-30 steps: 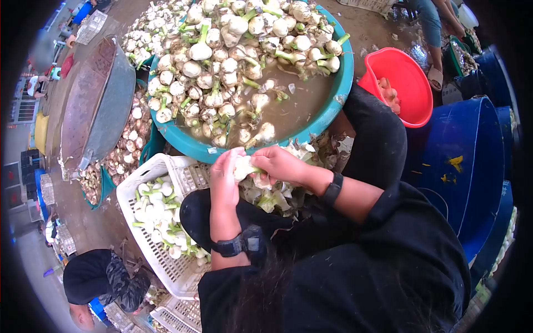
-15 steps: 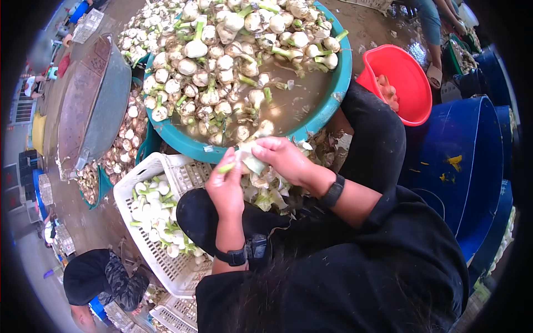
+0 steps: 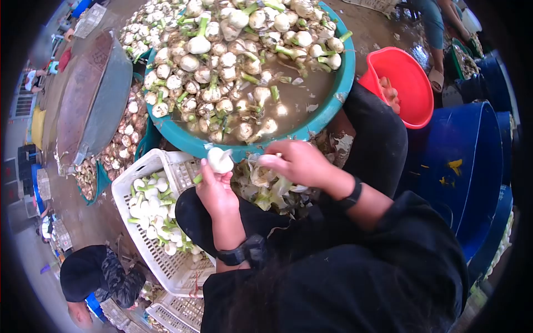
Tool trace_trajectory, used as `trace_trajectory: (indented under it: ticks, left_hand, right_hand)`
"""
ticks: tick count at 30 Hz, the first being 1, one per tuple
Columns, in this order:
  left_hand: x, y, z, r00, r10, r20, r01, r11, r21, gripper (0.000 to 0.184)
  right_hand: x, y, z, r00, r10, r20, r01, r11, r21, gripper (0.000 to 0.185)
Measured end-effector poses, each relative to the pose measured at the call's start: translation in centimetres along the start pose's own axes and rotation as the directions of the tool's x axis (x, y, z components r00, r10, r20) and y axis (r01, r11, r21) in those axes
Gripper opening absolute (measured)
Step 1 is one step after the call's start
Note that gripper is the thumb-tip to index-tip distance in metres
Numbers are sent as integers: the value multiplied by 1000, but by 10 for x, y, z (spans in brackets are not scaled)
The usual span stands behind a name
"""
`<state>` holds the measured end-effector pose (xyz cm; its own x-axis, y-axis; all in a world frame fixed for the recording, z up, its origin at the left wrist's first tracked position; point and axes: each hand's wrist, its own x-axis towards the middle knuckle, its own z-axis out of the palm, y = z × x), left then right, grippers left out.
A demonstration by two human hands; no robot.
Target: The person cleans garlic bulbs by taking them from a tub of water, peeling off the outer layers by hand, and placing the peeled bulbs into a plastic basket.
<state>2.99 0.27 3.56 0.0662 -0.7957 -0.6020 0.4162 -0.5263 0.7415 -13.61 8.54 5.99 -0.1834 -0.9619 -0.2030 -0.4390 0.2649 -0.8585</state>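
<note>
My left hand [image 3: 217, 195] is closed around a peeled white garlic bulb [image 3: 220, 160], its short green stem poking out below the fingers. My right hand [image 3: 302, 165] hovers to the right, apart from the bulb, with curled fingers. A tiny pale bit shows by its thumb, but what it is stays unclear. Beyond both hands stands a teal tub [image 3: 180, 141] of muddy water, heaped with unpeeled garlic bulbs [image 3: 214, 91]. Loose garlic skins [image 3: 266, 186] lie in a pile beneath my hands. Left of my knee, a white plastic crate [image 3: 125, 191] contains clean garlic bulbs [image 3: 155, 208].
A red basin [image 3: 419, 89] and a large blue barrel [image 3: 466, 161] stand at the right. To the left are a metal wheelbarrow tray [image 3: 100, 94] and more garlic in teal tubs. One person [image 3: 102, 277] bends at lower left; another person's leg [image 3: 433, 33] shows at upper right.
My hands have separated: the right moved right, off the bulb, and the left moved slightly left with it. The bulb now shows white, where skin covered it before.
</note>
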Motion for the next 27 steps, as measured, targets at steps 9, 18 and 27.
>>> trace_trajectory:
  ticks: [9, 18, 27]
  left_hand:
    - [25, 3, -3, 987, 91, 129, -91, 996, -12, 26]
    - [-23, -15, 84, 787, 199, 584, -415, 871, 262, 53]
    - [21, -15, 41, 959, 23, 282, -122, 933, 339, 40]
  right_hand:
    - [38, 54, 20, 977, -30, 212, 19, 998, 54, 39]
    - [158, 144, 34, 797, 559, -227, -554, 828, 92, 55]
    - [69, 29, 46, 800, -328, -503, 371, 929, -15, 21]
